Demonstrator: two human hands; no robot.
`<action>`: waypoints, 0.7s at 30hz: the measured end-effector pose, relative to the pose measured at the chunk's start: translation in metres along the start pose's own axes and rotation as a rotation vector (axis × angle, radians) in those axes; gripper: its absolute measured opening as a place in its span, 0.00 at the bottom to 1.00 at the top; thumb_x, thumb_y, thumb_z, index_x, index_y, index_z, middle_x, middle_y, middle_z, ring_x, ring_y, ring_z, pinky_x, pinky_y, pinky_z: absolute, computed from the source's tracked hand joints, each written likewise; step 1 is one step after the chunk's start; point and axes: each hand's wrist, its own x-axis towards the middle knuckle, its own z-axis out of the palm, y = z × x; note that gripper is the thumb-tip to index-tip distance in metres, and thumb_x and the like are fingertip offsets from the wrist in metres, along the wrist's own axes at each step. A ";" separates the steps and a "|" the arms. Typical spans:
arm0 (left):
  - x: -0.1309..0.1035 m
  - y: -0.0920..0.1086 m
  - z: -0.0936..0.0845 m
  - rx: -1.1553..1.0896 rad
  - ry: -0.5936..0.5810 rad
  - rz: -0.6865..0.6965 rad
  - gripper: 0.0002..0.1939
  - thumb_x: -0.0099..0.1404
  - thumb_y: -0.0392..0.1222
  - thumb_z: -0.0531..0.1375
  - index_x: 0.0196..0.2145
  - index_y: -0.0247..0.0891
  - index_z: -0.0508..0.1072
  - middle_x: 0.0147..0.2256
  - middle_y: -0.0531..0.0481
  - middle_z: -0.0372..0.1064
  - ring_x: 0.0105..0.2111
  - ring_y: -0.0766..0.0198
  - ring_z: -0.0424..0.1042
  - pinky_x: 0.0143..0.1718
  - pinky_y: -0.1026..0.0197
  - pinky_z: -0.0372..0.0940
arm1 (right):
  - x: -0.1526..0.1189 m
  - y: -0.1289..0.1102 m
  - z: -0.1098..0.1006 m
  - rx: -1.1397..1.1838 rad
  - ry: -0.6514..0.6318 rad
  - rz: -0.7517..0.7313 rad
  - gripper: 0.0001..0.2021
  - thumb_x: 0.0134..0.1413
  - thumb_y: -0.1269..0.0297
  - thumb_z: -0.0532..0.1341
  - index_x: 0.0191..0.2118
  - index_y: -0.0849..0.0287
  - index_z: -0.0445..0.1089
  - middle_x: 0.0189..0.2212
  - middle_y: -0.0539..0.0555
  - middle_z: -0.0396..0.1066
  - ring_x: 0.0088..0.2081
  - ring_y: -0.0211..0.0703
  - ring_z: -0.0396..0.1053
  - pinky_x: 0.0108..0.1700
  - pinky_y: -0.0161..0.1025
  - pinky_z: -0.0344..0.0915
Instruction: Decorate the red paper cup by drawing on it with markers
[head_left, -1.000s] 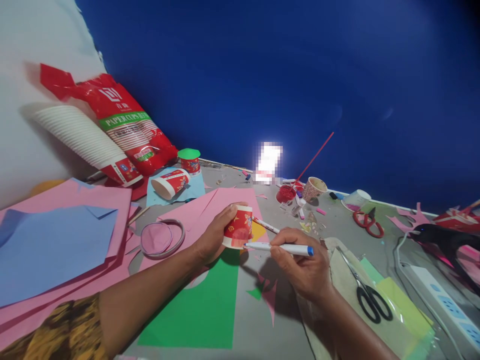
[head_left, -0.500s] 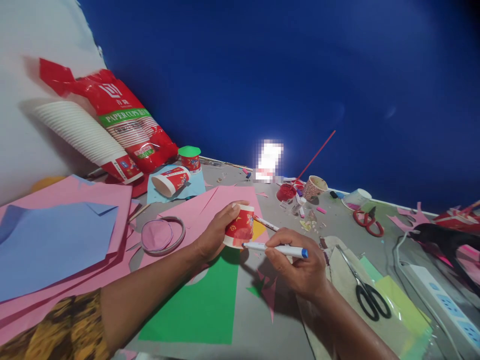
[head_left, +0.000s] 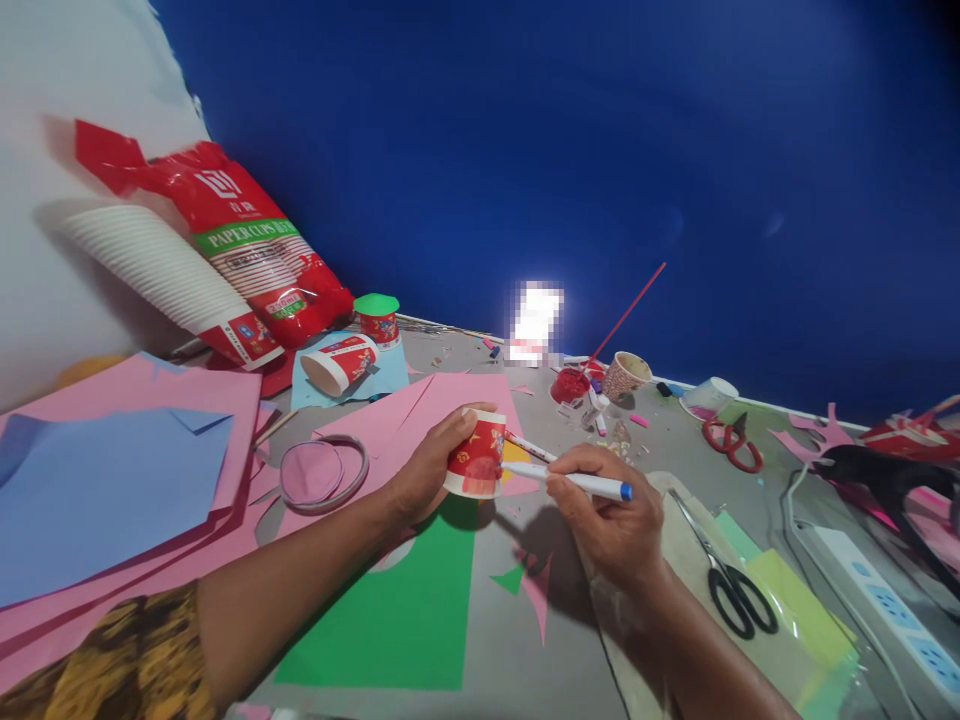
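Above the table, my left hand (head_left: 427, 465) is closed around a short red paper cup (head_left: 478, 455) with a white band at its bottom. My right hand (head_left: 615, 510) pinches a white marker (head_left: 581, 482) with a blue end. The marker's other end points left at the cup's side; whether it touches cannot be told. Beneath the cup lies green paper (head_left: 390, 620), and pink paper (head_left: 465, 395) is spread behind it. A thin patterned stick or pencil (head_left: 531, 447) shows just behind the marker.
Stacked paper cups (head_left: 161, 275) and a red cup bag (head_left: 255, 250) lean at the left wall. Black-handled scissors (head_left: 739, 595) lie at right, near a power strip (head_left: 889, 600). Red-handled scissors (head_left: 735, 445) rest farther back. A phone-like bright screen (head_left: 535, 325) stands at the blue wall.
My right hand has drawn the marker slightly right, and its left end is now higher against the cup's side. My left hand still holds the cup in nearly the same place.
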 end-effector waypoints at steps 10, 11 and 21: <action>0.005 0.021 0.005 -0.176 0.205 -0.234 0.22 0.78 0.52 0.53 0.46 0.29 0.75 0.32 0.40 0.80 0.28 0.52 0.82 0.30 0.50 0.80 | 0.003 0.038 -0.013 0.234 0.263 0.426 0.13 0.63 0.54 0.68 0.34 0.58 0.75 0.19 0.46 0.71 0.18 0.35 0.66 0.21 0.32 0.62; 0.006 0.022 0.004 -0.186 0.202 -0.243 0.22 0.78 0.52 0.52 0.47 0.29 0.75 0.33 0.39 0.81 0.28 0.51 0.82 0.30 0.49 0.80 | 0.003 0.041 -0.012 0.267 0.273 0.453 0.14 0.62 0.52 0.69 0.34 0.58 0.74 0.19 0.46 0.71 0.18 0.35 0.66 0.21 0.31 0.63; -0.003 0.016 -0.011 -0.082 -0.149 -0.117 0.46 0.60 0.54 0.74 0.68 0.47 0.57 0.48 0.37 0.80 0.44 0.41 0.84 0.40 0.40 0.81 | 0.006 0.041 -0.005 0.397 0.223 0.545 0.17 0.58 0.48 0.71 0.31 0.57 0.72 0.19 0.46 0.69 0.19 0.34 0.64 0.21 0.31 0.62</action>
